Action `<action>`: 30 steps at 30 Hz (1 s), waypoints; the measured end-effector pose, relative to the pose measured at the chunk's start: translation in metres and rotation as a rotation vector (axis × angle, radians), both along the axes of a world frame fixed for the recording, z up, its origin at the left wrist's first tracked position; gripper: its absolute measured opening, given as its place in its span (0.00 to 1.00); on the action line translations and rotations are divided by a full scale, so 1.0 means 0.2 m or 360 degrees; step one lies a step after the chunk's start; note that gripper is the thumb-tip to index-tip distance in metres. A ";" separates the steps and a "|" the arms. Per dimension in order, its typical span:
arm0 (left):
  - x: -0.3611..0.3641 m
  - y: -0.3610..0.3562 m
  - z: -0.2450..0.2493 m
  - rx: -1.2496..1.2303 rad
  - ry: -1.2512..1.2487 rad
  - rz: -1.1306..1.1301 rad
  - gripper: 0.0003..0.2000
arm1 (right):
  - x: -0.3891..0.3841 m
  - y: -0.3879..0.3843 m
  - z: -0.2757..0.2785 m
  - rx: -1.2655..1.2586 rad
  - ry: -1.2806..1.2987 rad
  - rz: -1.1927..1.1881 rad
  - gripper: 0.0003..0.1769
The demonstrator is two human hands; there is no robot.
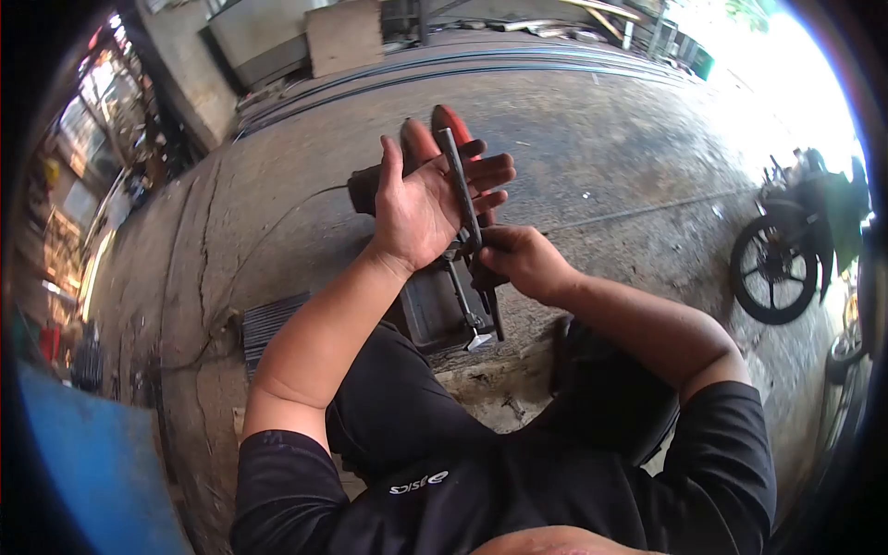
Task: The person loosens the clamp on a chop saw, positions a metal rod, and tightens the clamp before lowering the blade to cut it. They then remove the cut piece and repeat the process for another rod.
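Note:
A dark metal bar [462, 190] lies across the fingers of my left hand [430, 203], which is palm up with the thumb and fingers spread apart. The fingers of my right hand [523, 259] are closed round the lower part of the bar. Just beneath my hands is a dark tool with a tray-like base [430, 310] and a metal handle [478, 340]. Behind my left hand show red rounded parts [450, 120] of something I cannot make out.
A motorcycle wheel [772, 269] stands at the right. Long metal bars [462, 67] lie on the concrete floor at the back. A ribbed dark piece [273, 326] is beside my left forearm, and a blue panel [92, 453] is at lower left.

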State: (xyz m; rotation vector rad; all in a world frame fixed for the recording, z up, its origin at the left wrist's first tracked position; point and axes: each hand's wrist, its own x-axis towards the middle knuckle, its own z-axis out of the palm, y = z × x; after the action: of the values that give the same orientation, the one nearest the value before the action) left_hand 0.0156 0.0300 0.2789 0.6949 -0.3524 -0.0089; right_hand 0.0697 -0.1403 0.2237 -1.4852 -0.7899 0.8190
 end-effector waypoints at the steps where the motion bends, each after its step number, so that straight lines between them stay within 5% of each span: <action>1: 0.01 -0.03 -0.01 0.0006 -0.0006 -0.0047 0.51 | 0.00 -0.05 0.03 -0.0067 -0.0079 -0.0001 0.12; 9: 0.01 -0.33 0.03 0.0307 0.0069 -0.0019 0.48 | -0.05 -0.35 0.21 0.0029 0.0194 -0.0131 0.17; 11: 0.03 -0.36 0.04 0.0341 0.0030 0.0080 0.47 | 0.01 -0.36 0.19 0.0092 0.0264 -0.0052 0.20; 14: 0.07 -0.36 0.08 0.0426 0.0152 0.0293 0.44 | 0.16 -0.31 0.07 0.0196 -0.0155 -0.0028 0.19; 18: 0.18 -0.28 0.03 0.0638 0.0571 0.0675 0.37 | 0.34 -0.25 0.03 0.0257 0.0160 -0.0216 0.18; 21: 0.28 -0.16 -0.07 0.1058 0.0768 0.1119 0.23 | 0.58 -0.25 -0.04 -0.0205 -0.0132 -0.0314 0.32; 23: 0.34 -0.08 -0.10 0.1341 0.0525 0.1449 0.13 | 0.74 -0.22 -0.11 -0.0454 -0.0362 -0.0429 0.31; 27: 0.45 0.13 -0.07 0.2370 0.0071 0.2158 0.18 | 1.05 -0.19 -0.26 -0.0814 -0.0686 -0.0346 0.30; 29: 0.51 0.28 -0.08 0.2475 0.0379 0.2236 0.24 | 1.17 -0.21 -0.27 -0.1098 -0.1327 -0.0058 0.28; 30: 0.56 0.42 -0.12 0.2445 0.0592 0.2159 0.26 | 1.45 -0.06 -0.56 -0.1306 -0.1572 -0.0006 0.27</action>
State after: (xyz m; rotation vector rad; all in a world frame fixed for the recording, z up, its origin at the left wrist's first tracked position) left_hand 0.1271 0.1130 0.2549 2.2941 0.6672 0.9549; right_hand 0.3595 -0.1514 0.1119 -2.7048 -1.2287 0.3509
